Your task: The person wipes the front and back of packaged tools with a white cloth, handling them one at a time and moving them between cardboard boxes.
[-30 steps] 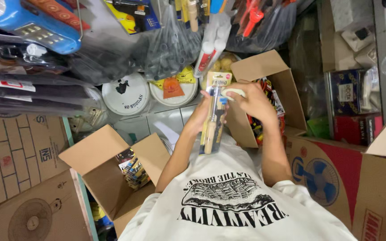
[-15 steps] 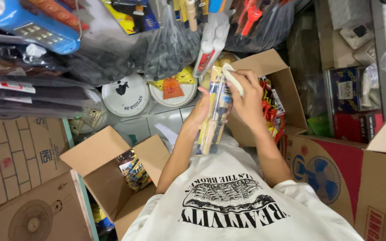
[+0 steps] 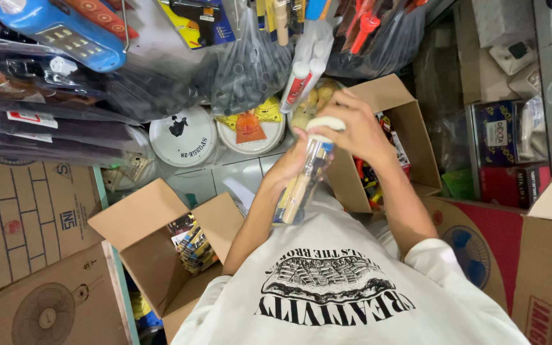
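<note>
- A clear plastic packet of long wooden-handled brushes point(image 3: 301, 185) sits between both hands, above the person's white printed shirt point(image 3: 346, 287).
- The left hand point(image 3: 289, 167) is wrapped round the packet's middle; the right hand point(image 3: 352, 131) curls over its white top end.
- Since a second ago, the right hand has climbed from the packet's side to cap its top.
- The packet's long axis tilts steeply, top end toward the open brown cardboard box point(image 3: 410, 121).
</note>
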